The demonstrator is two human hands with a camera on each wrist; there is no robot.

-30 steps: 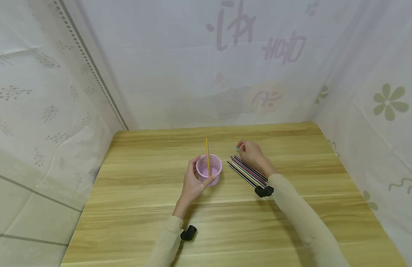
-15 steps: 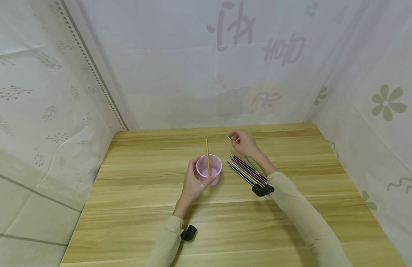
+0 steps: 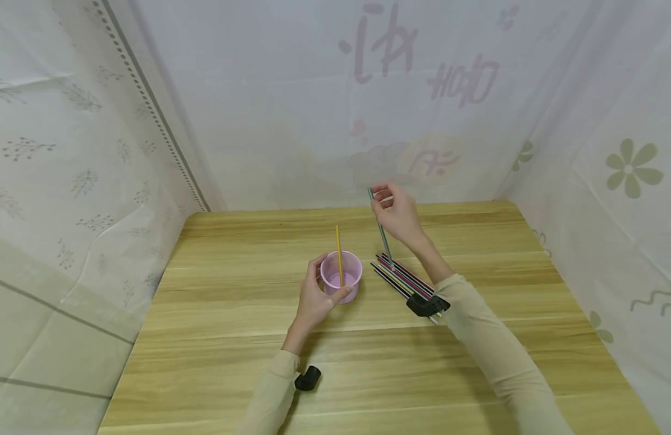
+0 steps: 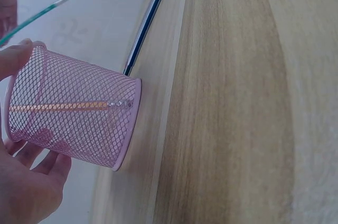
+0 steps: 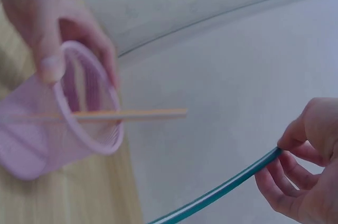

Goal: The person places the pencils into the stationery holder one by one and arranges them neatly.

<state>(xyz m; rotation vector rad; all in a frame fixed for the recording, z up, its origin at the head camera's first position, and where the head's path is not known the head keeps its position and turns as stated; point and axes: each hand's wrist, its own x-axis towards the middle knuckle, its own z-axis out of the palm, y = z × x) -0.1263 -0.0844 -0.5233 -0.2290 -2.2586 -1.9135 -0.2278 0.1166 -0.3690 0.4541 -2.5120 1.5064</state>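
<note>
My left hand grips a pink mesh pen cup, thumb at its near rim and fingers round the far side. The cup stands upright on the wooden table. A yellow-orange pencil leans inside it, its upper end sticking out above the rim. To the right and farther back, my right hand is raised and pinches a teal pencil near its upper end between thumb and fingertips. This pencil slants downward, and its pale lower end overlaps the loose pencils in the head view.
Several dark, red and pale pencils lie side by side on the table, right of the cup. A black wrist device on the right sleeve covers their near ends. Another black device sits at the left wrist. Patterned curtains enclose the table.
My right hand has risen up and away from the pencil pile, drawing the teal pencil up with it to a steep slant. The left hand, cup and yellow-orange pencil have stayed in place.
</note>
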